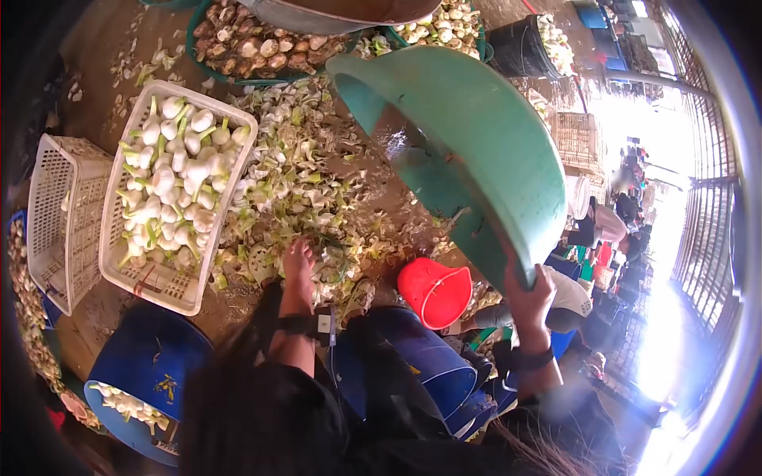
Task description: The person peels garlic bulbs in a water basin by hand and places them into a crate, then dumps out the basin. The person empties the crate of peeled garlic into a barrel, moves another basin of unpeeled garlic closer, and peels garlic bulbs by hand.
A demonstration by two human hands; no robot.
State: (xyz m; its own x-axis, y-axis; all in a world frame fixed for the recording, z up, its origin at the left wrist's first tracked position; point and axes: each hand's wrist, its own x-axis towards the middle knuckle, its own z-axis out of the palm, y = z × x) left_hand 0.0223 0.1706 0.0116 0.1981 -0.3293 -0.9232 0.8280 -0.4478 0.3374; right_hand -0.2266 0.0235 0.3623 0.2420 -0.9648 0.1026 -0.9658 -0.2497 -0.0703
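A large green basin [492, 135] is tilted up on its side, its hollow facing down and left. My right hand [530, 301] grips its lower rim, with the fingers wrapped round the edge. My left hand [299, 266] hangs over the garlic peelings [294, 174] on the floor, holding nothing that I can see, its fingers apart. Between my hands and below the basin is a red bucket [435, 292]. To the left of my left hand stands a white crate [234, 119] of trimmed garlic bulbs [178, 170].
Another white crate [79, 170] leans at the far left. Blue barrels [151, 357] stand near me. Garlic in green baskets [266, 51], a metal basin [341, 14] and a black bucket [516, 49] are at the top. Other people [607, 226] are at the right.
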